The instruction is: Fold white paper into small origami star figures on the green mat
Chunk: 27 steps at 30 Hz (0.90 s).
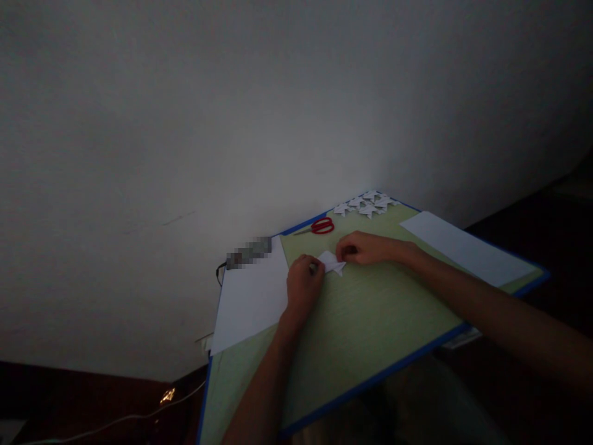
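Between my two hands is a small folded white paper piece (332, 262) with pointed corners, low over the green tabletop. My left hand (304, 281) pinches its left side, thumb and fingers closed. At its right side, my right hand (361, 248) has curled fingers closed on the paper's edge. Beyond the hands lie red-handled scissors (322, 226), blades pointing left. Several similar folded paper shapes (369, 211) are grouped at the table's far corner.
The green table (365, 321) has a blue edge and stands against a grey wall (231, 123). A large white sheet (250, 303) lies at left, another white paper (467, 247) at right. A blurred-out device (249, 253) with a black cable sits at the left back edge.
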Tool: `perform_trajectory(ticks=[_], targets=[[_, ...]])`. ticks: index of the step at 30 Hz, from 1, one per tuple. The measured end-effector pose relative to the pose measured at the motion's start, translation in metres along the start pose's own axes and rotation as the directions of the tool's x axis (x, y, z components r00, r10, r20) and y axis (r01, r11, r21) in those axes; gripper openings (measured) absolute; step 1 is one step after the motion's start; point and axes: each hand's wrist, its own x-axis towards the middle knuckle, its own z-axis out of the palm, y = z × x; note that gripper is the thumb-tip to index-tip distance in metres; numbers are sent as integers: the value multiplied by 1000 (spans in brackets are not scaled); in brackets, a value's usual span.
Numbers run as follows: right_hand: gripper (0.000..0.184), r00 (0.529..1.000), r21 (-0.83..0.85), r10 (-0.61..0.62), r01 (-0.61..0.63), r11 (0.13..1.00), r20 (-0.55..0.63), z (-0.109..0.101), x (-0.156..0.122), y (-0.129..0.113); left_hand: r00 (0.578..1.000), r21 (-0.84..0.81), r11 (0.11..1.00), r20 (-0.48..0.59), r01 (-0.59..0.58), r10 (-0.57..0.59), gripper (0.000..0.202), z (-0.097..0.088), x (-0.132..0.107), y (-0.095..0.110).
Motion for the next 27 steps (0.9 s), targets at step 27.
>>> perform_trajectory(ticks=[27], targets=[[21,958,305,23,-114,946,286,-4,-9,-21,948,-274,961,312,34,55,17,-22,1,-5]])
